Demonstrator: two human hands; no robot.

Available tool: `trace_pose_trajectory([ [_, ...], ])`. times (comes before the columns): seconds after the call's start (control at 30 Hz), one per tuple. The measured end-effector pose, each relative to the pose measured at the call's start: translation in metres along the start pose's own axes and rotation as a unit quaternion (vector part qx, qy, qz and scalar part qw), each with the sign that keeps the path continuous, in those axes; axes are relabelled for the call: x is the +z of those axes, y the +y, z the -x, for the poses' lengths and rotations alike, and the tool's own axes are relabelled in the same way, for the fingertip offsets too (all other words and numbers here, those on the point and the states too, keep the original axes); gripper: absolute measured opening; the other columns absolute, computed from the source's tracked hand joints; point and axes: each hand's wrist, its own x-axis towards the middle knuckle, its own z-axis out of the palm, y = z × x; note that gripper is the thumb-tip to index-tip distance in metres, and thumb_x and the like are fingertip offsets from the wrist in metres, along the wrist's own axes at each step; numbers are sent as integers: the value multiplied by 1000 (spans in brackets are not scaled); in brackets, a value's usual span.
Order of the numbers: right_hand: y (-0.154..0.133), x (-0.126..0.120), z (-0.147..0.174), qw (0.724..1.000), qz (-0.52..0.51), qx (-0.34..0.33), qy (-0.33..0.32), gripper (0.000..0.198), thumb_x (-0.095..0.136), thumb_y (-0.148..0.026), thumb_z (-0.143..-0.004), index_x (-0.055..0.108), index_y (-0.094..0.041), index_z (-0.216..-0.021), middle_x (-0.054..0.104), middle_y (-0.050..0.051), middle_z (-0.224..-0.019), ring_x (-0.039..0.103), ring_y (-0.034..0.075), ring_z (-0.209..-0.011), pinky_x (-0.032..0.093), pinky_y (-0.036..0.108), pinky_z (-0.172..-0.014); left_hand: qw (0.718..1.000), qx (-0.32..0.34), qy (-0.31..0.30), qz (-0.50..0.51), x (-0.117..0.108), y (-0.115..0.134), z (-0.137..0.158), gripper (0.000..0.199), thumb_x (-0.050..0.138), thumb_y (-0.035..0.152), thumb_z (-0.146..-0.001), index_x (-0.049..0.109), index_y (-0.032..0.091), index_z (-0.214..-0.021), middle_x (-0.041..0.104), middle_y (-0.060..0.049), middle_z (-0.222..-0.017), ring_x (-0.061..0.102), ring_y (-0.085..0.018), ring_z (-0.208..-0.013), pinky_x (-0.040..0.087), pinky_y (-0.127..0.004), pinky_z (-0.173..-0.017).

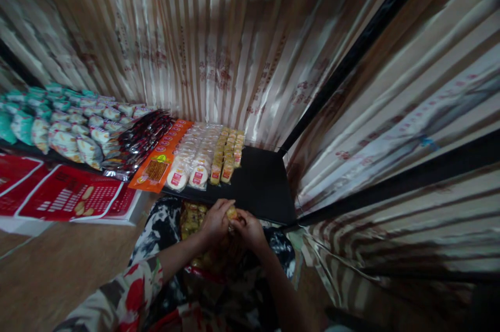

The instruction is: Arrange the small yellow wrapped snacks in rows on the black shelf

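Between my left hand (215, 221) and my right hand (249, 229) is a small yellow-wrapped snack packet (232, 212), pinched by the fingers of both. Both hands are above my lap, close to the front edge of the black shelf (265, 181). Below them, a bag of similar yellow packets (192, 220) lies on my lap, partly covered by my hands and forearms. On the shelf just beyond, rows of yellow packets (223, 155) with red labels stand beside clear-wrapped round white snacks (198, 176).
Left along the shelf are an orange snack bag (156, 165), dark shiny packets (146, 131), and white and teal packets (62, 118). Red printed boxes (74, 194) stand below. Striped cloth (219, 35) hangs behind, and a black pole (351, 61) slants at the right.
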Motion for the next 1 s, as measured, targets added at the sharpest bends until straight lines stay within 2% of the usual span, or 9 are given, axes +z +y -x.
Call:
trace_pose_trajectory([
  [0.13, -6, -14, -10, 992, -111, 38, 44, 30, 54, -41, -72, 64, -21, -93, 67, 1, -79, 58, 14, -60, 47, 24, -58, 996, 31, 72, 31, 0, 15, -7, 54, 38, 12, -76, 39, 14, -129, 42, -12, -129, 42, -20, -119, 42, -32, -97],
  [0.2, -7, -20, -21, 984, -146, 54, 87, 34, 56, -45, -70, 63, -19, -91, 66, 1, -75, 56, 13, -55, 45, 23, -53, 994, 40, 94, 23, 0, 22, -10, 50, 38, 15, -79, 38, 14, -129, 38, -13, -133, 39, -21, -123, 41, -34, -99],
  [0.3, -2, -27, -45, 971, -170, 74, 153, 37, 57, -48, -68, 62, -17, -87, 65, 3, -74, 56, 14, -54, 45, 24, -53, 994, 32, 106, 0, 7, 28, -20, 44, 37, 19, -82, 44, 15, -125, 41, -12, -132, 36, -22, -125, 32, -39, -106],
  [0.43, 6, -30, -81, 970, -120, 86, 193, 34, 56, -48, -69, 60, -18, -85, 66, 4, -76, 61, 16, -63, 47, 27, -61, 994, -22, 89, 57, 26, 25, -46, 43, 35, 24, -85, 45, 11, -125, 44, -14, -133, 38, -21, -126, 31, -37, -108],
  [0.6, 3, -29, -117, 978, -20, 100, 184, 30, 50, -46, -74, 60, -20, -87, 67, 4, -78, 62, 17, -67, 45, 27, -63, 974, -132, 99, 156, 40, 25, -83, 45, 35, 26, -86, 43, 15, -129, 39, -9, -140, 33, -19, -130, 23, -37, -111],
  [0.73, -2, -31, -139, 979, 34, 103, 174, 30, 47, -43, -77, 59, -20, -90, 67, 4, -85, 63, 17, -74, 45, 27, -67, 963, -164, 95, 193, 39, 28, -101, 50, 35, 27, -87, 36, 10, -134, 32, -11, -143, 28, -18, -133, 18, -35, -113],
  [0.87, -2, -29, -154, 982, 37, 100, 155, 31, 47, -42, -77, 60, -18, -92, 67, 6, -86, 62, 19, -79, 46, 28, -70, 956, -191, 87, 207, 39, 27, -109, 55, 33, 27, -87, 29, 5, -137, 26, -13, -145, 23, -17, -135, 15, -32, -113],
  [1.0, 5, -22, -160, 984, -26, 68, 163, 37, 48, -39, -75, 58, -16, -101, 64, 8, -92, 62, 17, -74, 48, 29, -72, 952, -196, 81, 219, 43, 21, -112, 55, 32, 27, -87, 26, 7, -138, 22, -10, -147, 19, -15, -136, 11, -30, -113],
])
